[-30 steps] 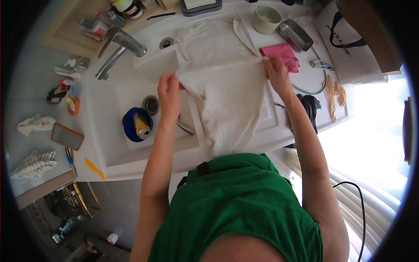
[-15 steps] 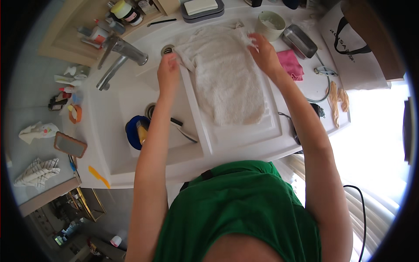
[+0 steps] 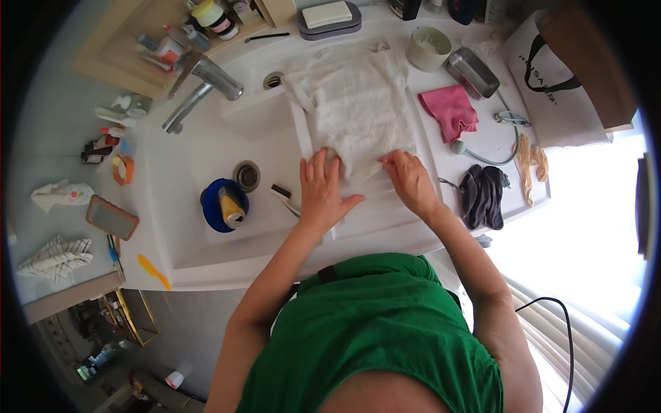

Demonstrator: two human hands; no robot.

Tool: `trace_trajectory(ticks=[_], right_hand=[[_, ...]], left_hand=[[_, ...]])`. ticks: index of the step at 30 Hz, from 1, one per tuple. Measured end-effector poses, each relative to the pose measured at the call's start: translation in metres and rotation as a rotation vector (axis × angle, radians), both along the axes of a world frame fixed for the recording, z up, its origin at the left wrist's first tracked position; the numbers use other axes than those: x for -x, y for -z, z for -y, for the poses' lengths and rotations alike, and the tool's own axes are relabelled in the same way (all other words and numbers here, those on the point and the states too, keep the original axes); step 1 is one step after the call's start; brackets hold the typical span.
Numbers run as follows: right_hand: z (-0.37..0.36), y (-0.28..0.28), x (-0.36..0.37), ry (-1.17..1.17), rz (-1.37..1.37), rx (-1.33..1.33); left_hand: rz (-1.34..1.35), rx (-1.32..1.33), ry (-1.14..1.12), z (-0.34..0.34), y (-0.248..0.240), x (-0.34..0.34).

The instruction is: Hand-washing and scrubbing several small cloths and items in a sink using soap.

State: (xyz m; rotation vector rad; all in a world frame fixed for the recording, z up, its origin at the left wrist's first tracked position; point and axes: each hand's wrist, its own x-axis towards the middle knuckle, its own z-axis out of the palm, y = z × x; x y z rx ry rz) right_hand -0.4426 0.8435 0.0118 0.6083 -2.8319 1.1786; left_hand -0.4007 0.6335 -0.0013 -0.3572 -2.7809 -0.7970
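Observation:
A white terry towel point(image 3: 358, 103) lies flat over the ribbed washboard side of the white sink. At its near edge, my right hand point(image 3: 412, 180) pinches a corner of the towel between thumb and fingers. My left hand point(image 3: 319, 191) rests by the towel's near left corner, fingers stretched out and thumb apart. Part of the towel's near edge is lifted and folded between the two hands. Left of my left hand, a brush point(image 3: 282, 193) with a white handle lies in the basin, partly hidden by that hand.
In the basin point(image 3: 193, 251) sits a blue bowl point(image 3: 213, 219) holding a yellow can point(image 3: 232, 208). The faucet point(image 3: 206, 86) reaches over from the left. On the right are a pink cloth point(image 3: 451, 113), dark gloves point(image 3: 482, 196), a metal box point(image 3: 473, 72), a pale green bowl point(image 3: 428, 49) and a paper bag point(image 3: 561, 103).
Both hands have moved from the towel's far corners to its near edge. The right hand has taken hold there, and the near edge is now partly folded up.

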Motion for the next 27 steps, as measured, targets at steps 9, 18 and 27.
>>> trace_trajectory(ticks=[9,18,27], right_hand=[[-0.004,-0.033,0.038,0.109,-0.003,0.162],[-0.033,-0.076,0.047,-0.149,-0.167,0.140],[-0.084,-0.037,0.006,-0.363,-0.007,-0.194]], left_hand=[[-0.142,0.050,-0.220,-0.008,-0.005,0.055],[-0.265,-0.397,-0.146,0.011,-0.053,0.057],[-0.096,-0.117,0.195,0.008,-0.037,-0.015]])
